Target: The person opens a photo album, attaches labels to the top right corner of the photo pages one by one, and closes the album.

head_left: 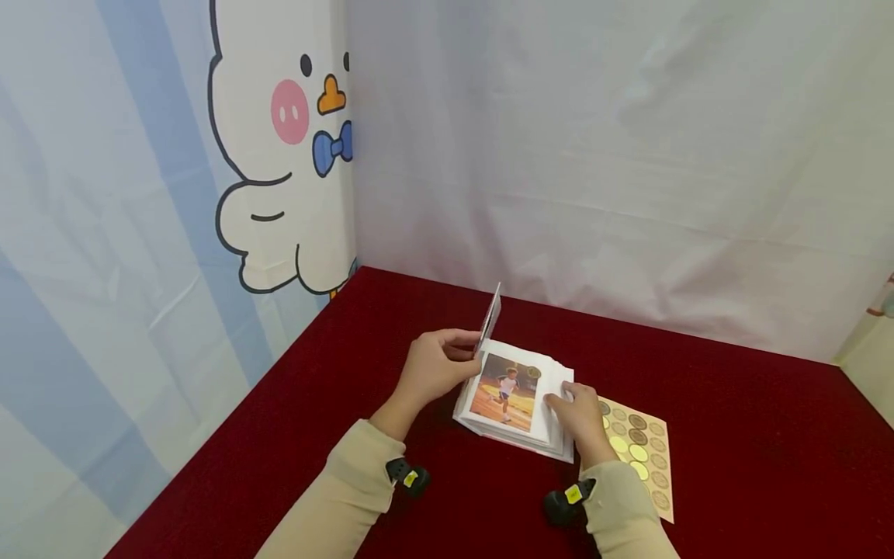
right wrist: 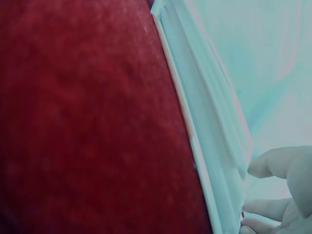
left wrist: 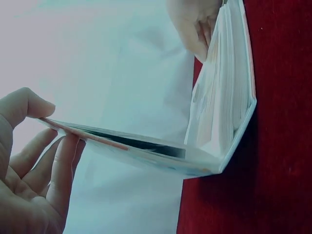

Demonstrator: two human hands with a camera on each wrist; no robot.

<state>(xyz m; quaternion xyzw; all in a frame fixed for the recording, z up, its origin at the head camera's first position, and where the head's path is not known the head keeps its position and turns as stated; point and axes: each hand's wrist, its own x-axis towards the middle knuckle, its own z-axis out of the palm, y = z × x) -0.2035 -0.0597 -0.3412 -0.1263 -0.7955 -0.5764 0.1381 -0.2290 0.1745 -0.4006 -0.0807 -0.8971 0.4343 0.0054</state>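
A small photo album (head_left: 520, 449) lies opened on the red table, thick with white pages. Its top page shows a photo (head_left: 501, 397) of a running child, with a round gold sticker (head_left: 534, 373) at the photo's upper right corner. My left hand (head_left: 434, 365) pinches the raised front cover (left wrist: 141, 151) between thumb and fingers, holding it nearly upright. At the album's right side, my right hand (head_left: 585, 415) holds the page edges, thumb on top; in the right wrist view its fingers (right wrist: 268, 208) are at the edge of the pages.
A sheet of round gold stickers (head_left: 660, 481) lies right of the album, partly beneath the right forearm. Dark red cloth (head_left: 754, 458) covers the table. A pale curtain (head_left: 615, 155) hangs behind, and a striped cartoon curtain (head_left: 161, 233) stands along the left.
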